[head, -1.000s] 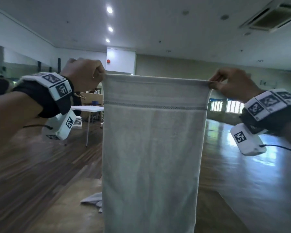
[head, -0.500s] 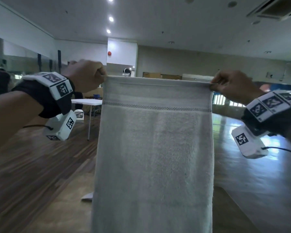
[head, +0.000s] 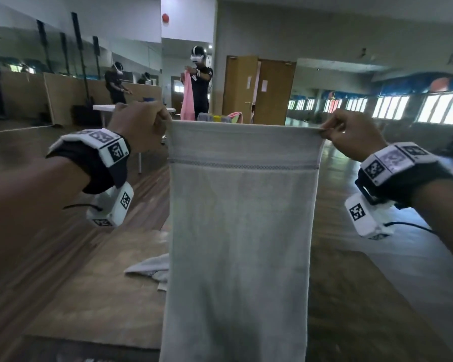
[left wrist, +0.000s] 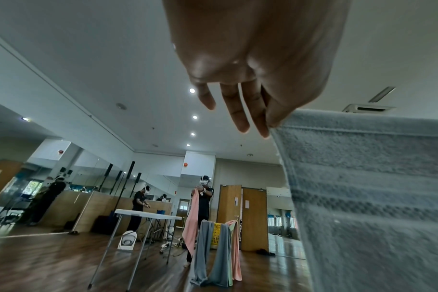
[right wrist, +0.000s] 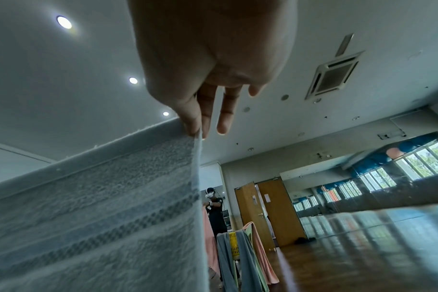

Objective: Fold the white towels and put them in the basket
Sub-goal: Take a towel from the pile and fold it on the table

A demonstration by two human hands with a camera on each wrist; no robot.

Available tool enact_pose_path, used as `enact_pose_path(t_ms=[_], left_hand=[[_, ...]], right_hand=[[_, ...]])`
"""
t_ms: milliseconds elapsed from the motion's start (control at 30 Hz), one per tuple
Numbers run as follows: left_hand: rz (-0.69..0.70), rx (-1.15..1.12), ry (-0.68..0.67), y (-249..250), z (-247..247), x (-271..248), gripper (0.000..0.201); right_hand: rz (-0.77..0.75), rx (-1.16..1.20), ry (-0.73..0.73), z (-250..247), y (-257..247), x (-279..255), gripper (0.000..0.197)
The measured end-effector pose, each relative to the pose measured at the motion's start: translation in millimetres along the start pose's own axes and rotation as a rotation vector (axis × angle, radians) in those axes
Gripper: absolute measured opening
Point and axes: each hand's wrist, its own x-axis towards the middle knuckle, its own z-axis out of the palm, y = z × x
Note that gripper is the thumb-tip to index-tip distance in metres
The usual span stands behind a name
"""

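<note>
A white towel (head: 241, 231) with a woven stripe near its top hangs straight down in front of me, stretched by its two upper corners. My left hand (head: 141, 124) pinches the top left corner, seen up close in the left wrist view (left wrist: 268, 118) with the towel (left wrist: 375, 197) beside it. My right hand (head: 351, 137) pinches the top right corner between thumb and finger (right wrist: 195, 126), the towel (right wrist: 100, 217) falling away to the left. A second white towel (head: 149, 267) lies crumpled on the table behind the hanging one. The hanging towel hides whatever lies behind it.
The brown table (head: 102, 296) runs under the towel. Across the wooden floor stands a yellow basket (left wrist: 216, 233) draped with grey and pink towels. A person (head: 200, 82) holds a pink cloth behind it, next to a white folding table (left wrist: 148, 214).
My view has tilted down, so the far room and the people now show above the towel. Both hands still hold the same corners, and the towel hangs as before.
</note>
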Motion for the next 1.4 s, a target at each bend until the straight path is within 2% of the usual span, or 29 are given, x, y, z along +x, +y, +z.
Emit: enact_pose_path(t_ms=[100, 167, 333, 400, 500, 633, 733, 800, 867, 933, 1100, 1400], left_hand=[[0.006, -0.033, 0.043, -3, 25, -7, 0.013], [-0.016, -0.064, -0.006, -7, 46, -19, 0.012], [-0.068, -0.23, -0.117, -13, 99, -86, 0.011], [-0.082, -0.254, -0.246, -14, 119, -125, 0.01], [0.007, -0.196, -0.452, -15, 144, -188, 0.009], [0.047, -0.108, -0.813, -13, 170, -249, 0.005], [0.08, -0.071, -0.93, -10, 183, -273, 0.008], [0.133, -0.007, -0.98, -5, 191, -285, 0.011], [0.158, 0.015, -0.973, -3, 198, -293, 0.011], [0.126, -0.036, -0.942, -6, 204, -293, 0.013], [0.056, -0.086, -0.91, -15, 231, -281, 0.019], [-0.013, -0.06, -0.781, -17, 278, -249, 0.018]], right_hand=[[0.039, -0.002, 0.059, 22, 8, -3, 0.01], [0.052, -0.017, 0.048, 39, 16, -15, 0.004], [0.04, -0.011, -0.141, 84, 41, -77, 0.009], [0.013, -0.03, -0.242, 102, 53, -117, 0.015], [-0.014, -0.034, -0.456, 126, 72, -184, 0.021], [-0.06, -0.107, -0.656, 152, 89, -251, 0.025], [-0.084, -0.204, -0.859, 167, 93, -281, 0.016], [-0.081, -0.188, -0.909, 177, 94, -296, 0.012], [-0.096, -0.179, -0.916, 186, 97, -307, 0.01], [-0.139, -0.22, -0.909, 193, 102, -311, 0.005], [-0.194, -0.335, -0.819, 208, 109, -293, 0.007], [0.001, -0.434, -0.675, 256, 131, -250, 0.013]])
